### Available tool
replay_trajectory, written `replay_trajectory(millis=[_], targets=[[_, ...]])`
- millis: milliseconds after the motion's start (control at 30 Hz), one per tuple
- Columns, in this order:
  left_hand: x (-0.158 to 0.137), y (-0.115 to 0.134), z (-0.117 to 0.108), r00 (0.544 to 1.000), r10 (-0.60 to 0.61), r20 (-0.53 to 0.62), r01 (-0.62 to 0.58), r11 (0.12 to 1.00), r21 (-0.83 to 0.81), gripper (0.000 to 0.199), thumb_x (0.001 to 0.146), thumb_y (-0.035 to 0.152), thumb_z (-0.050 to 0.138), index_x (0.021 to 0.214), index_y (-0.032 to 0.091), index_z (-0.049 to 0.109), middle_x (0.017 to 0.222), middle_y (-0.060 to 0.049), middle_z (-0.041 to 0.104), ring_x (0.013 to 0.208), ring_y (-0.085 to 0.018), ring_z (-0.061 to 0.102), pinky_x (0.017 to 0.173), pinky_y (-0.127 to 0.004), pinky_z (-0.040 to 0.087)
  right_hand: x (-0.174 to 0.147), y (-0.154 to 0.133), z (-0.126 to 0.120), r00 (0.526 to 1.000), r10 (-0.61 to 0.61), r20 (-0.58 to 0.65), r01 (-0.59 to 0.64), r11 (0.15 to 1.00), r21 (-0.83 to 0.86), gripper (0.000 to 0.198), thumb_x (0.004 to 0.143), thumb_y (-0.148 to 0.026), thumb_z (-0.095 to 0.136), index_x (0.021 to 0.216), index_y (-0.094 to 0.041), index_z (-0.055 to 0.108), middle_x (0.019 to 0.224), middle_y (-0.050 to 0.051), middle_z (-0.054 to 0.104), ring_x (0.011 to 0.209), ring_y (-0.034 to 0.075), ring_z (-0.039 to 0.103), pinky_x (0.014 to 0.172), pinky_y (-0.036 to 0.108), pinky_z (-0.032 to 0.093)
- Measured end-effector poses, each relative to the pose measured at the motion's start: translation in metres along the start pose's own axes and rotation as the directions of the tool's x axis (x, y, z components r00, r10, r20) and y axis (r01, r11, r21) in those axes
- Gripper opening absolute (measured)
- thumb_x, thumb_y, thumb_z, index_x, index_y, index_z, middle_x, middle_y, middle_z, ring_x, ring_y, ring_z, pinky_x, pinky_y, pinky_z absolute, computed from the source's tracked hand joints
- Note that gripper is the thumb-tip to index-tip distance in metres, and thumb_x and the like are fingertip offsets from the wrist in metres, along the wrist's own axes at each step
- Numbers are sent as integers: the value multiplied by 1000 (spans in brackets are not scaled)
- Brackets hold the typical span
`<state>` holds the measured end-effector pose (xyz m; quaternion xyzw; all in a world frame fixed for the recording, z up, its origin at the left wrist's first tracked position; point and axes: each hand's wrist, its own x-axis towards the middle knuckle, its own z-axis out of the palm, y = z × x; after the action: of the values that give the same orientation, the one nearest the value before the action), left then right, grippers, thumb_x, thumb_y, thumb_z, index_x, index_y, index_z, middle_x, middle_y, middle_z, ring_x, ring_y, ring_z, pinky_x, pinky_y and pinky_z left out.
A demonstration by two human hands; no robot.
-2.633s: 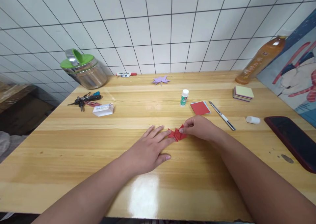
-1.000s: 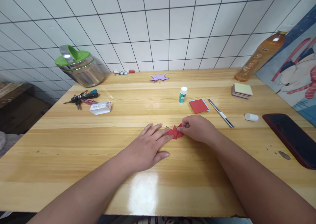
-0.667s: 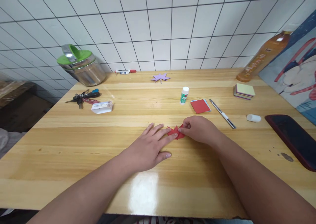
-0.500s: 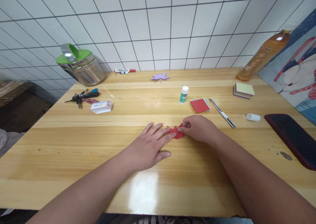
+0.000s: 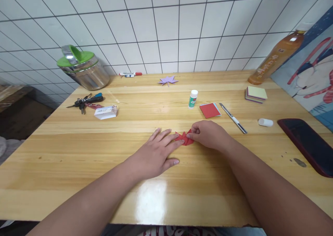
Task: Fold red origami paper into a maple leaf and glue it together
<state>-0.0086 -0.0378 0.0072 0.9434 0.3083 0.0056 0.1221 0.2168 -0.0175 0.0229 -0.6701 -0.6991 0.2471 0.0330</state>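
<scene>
Flat on the table lies a small folded red paper (image 5: pixel 185 140) with pointed tips. My left hand (image 5: pixel 158 154) is spread out, palm down, its fingertips pressing the paper's left side. My right hand (image 5: pixel 208 133) pinches the paper's right edge between thumb and fingers. Just beyond my right hand is a short stack of square paper with a red sheet (image 5: pixel 209 110) on top. An uncapped-looking glue stick (image 5: pixel 193 99) stands upright behind, and a purple paper maple leaf (image 5: pixel 168 80) rests near the wall.
A utility knife (image 5: pixel 233 118), a white cap (image 5: pixel 265 122) and a phone (image 5: pixel 304 142) lie to the right. Farther back are sticky notes (image 5: pixel 256 94) and a bottle (image 5: pixel 278 57). On the left are keys (image 5: pixel 85 102), a small white box (image 5: pixel 105 112), markers (image 5: pixel 130 74) and a steel canister (image 5: pixel 87 73).
The whole view has shifted very slightly. Both hands keep their places on the red paper, with no other clear movement.
</scene>
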Motion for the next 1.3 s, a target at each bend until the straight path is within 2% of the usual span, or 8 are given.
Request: replay_trajectory(millis=[667,900,1067,1300], targets=[[1,1,0,1000,19,-22,-18,999,48,55,89,48,43,140,30,32,142,-6,40,135,-30,24,109,-54,15,0,-2,0,999,1,-32,-3,999,-36,22,75,-43,59,64,-24,61,67,-3,64,59,12,52,48,24,27],[3,5,-3,999,7,-44,-4,998,60,50,90,47,42,137,29,38,139,-6,43,134,-28,26,110,-54,15,0,-2,1,1000,6,-31,-8,998,-58,22,75,-43,59,64,-24,61,67,-3,64,59,12,52,48,24,27],[4,10,-3,994,20,-105,-11,996,86,46,91,41,42,135,28,40,146,-3,35,135,-30,23,111,-54,13,0,-2,1,999,-11,-39,9,998,-60,21,75,-42,58,63,-24,60,66,-3,64,59,12,52,48,24,27],[6,12,-2,994,30,-101,-21,996,89,41,93,37,39,132,26,44,139,-2,45,128,-27,32,111,-52,13,0,-2,1,999,-5,-35,3,999,-46,22,74,-43,58,62,-25,60,66,-4,64,58,12,52,48,24,28]])
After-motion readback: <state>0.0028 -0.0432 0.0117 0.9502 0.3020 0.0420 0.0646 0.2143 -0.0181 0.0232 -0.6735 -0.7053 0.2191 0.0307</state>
